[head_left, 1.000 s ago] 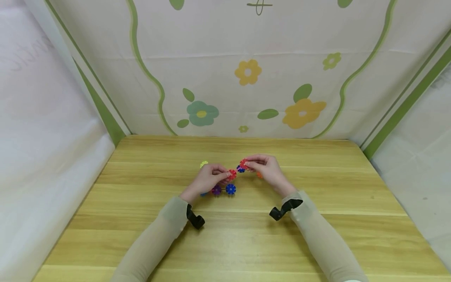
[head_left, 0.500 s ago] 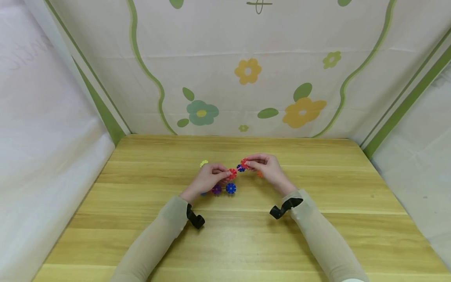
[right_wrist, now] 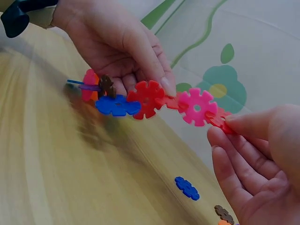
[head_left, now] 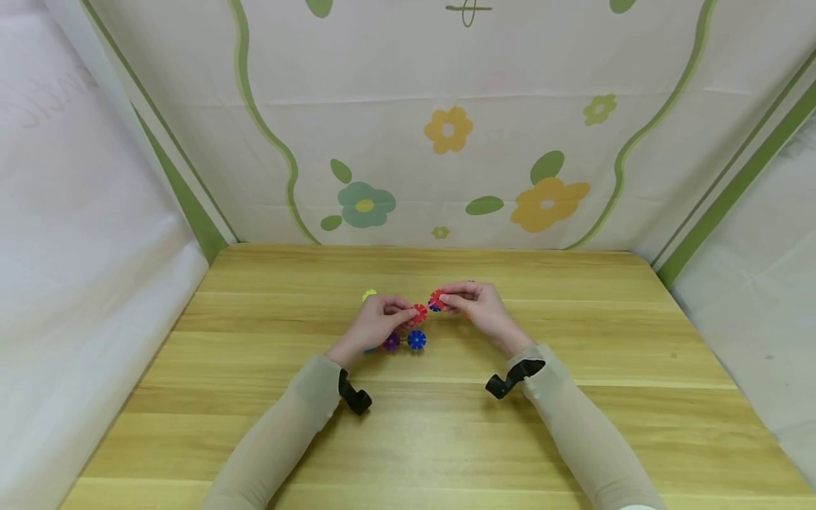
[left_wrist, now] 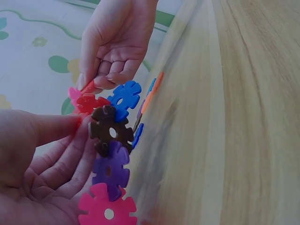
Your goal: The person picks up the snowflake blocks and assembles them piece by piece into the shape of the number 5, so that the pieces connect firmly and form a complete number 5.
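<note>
Toothed plastic discs are joined in a chain between the two hands. My left hand (head_left: 376, 324) pinches a red disc (head_left: 418, 313) between thumb and fingers. A pink disc (right_wrist: 197, 107) spans from there to another red disc (head_left: 437, 298), whose edge my right hand (head_left: 479, 306) pinches. On the left hand's side the chain runs on through a blue disc (left_wrist: 125, 100), a brown disc (left_wrist: 112, 132), a purple disc (left_wrist: 111, 169) and a bright pink disc (left_wrist: 107, 206). My left hand hides part of this chain in the head view.
Under the chain, a loose blue disc (right_wrist: 187, 188) lies on the wooden table (head_left: 433, 432), near a brown disc (right_wrist: 224, 213) and an orange one (left_wrist: 152, 93). A yellow disc (head_left: 369, 294) shows behind the left hand. A patterned cloth wall (head_left: 408, 156) rises at the back.
My right hand has shifted slightly left and toward me, bringing its red disc nearer the left hand's. The left hand has barely moved, and both grips stay the same.
</note>
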A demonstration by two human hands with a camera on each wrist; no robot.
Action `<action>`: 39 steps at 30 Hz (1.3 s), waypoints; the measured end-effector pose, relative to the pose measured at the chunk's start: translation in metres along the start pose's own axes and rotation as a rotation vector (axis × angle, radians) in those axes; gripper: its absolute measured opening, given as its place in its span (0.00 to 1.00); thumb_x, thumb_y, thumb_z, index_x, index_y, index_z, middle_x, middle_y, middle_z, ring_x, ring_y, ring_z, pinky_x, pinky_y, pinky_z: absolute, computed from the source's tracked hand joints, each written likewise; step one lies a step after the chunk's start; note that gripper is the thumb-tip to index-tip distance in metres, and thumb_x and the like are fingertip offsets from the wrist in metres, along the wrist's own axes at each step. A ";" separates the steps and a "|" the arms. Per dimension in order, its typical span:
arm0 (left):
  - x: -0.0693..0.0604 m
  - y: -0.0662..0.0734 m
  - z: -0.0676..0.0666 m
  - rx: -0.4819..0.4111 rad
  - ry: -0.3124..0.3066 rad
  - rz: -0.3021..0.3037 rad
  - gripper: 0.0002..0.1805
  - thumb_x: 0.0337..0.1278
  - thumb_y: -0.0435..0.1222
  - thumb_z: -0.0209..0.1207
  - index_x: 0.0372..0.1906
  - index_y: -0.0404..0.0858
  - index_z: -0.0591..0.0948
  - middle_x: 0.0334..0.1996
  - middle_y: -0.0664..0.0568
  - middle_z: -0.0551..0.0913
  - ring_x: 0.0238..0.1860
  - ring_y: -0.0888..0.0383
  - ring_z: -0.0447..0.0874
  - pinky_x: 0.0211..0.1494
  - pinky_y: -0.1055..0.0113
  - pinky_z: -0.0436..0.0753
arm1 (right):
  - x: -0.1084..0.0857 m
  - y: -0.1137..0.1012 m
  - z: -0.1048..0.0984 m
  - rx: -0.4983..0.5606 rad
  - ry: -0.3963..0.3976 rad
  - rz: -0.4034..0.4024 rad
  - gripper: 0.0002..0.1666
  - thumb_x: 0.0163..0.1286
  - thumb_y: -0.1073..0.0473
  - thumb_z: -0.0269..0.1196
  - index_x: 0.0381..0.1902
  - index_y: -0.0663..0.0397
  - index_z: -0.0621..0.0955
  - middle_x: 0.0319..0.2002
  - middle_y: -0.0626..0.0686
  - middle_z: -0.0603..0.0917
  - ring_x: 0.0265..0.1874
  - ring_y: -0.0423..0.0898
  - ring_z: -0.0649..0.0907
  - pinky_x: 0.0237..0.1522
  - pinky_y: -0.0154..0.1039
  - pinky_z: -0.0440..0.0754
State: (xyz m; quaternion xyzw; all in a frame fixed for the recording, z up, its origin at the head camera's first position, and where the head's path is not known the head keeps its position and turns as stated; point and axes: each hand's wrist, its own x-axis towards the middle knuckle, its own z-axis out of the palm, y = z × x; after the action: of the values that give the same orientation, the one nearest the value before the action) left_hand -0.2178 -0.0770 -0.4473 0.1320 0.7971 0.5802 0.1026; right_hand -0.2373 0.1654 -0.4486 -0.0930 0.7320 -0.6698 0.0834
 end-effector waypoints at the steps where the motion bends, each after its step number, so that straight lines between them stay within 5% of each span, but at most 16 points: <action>1: 0.000 -0.001 0.000 -0.001 0.003 0.003 0.08 0.72 0.34 0.62 0.42 0.32 0.85 0.32 0.48 0.88 0.34 0.53 0.88 0.40 0.61 0.88 | 0.000 0.000 0.001 0.006 -0.001 0.002 0.14 0.74 0.65 0.64 0.53 0.67 0.84 0.48 0.60 0.87 0.41 0.49 0.88 0.53 0.56 0.82; 12: 0.000 0.001 0.003 0.019 0.025 0.010 0.07 0.71 0.35 0.63 0.40 0.34 0.85 0.31 0.50 0.88 0.33 0.52 0.89 0.37 0.62 0.87 | 0.001 0.005 0.002 0.018 0.008 0.008 0.14 0.75 0.66 0.63 0.54 0.67 0.84 0.50 0.61 0.85 0.41 0.49 0.87 0.50 0.47 0.85; 26: -0.001 0.009 0.016 -0.155 -0.070 -0.043 0.07 0.71 0.30 0.61 0.43 0.29 0.75 0.33 0.41 0.89 0.37 0.45 0.91 0.42 0.57 0.88 | 0.013 0.009 -0.002 0.045 -0.015 -0.004 0.18 0.73 0.60 0.67 0.56 0.65 0.82 0.46 0.59 0.88 0.43 0.55 0.87 0.54 0.56 0.82; 39: -0.004 0.017 0.013 -0.159 -0.174 -0.098 0.10 0.76 0.32 0.56 0.52 0.28 0.74 0.40 0.38 0.88 0.44 0.44 0.89 0.52 0.53 0.85 | 0.018 0.002 -0.004 0.020 -0.136 -0.007 0.17 0.73 0.62 0.67 0.56 0.63 0.83 0.47 0.60 0.87 0.44 0.54 0.87 0.56 0.60 0.80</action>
State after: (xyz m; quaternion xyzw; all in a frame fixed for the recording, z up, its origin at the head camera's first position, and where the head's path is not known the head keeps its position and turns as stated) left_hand -0.2085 -0.0615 -0.4356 0.1342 0.7423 0.6221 0.2096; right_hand -0.2562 0.1651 -0.4498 -0.1400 0.7176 -0.6694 0.1314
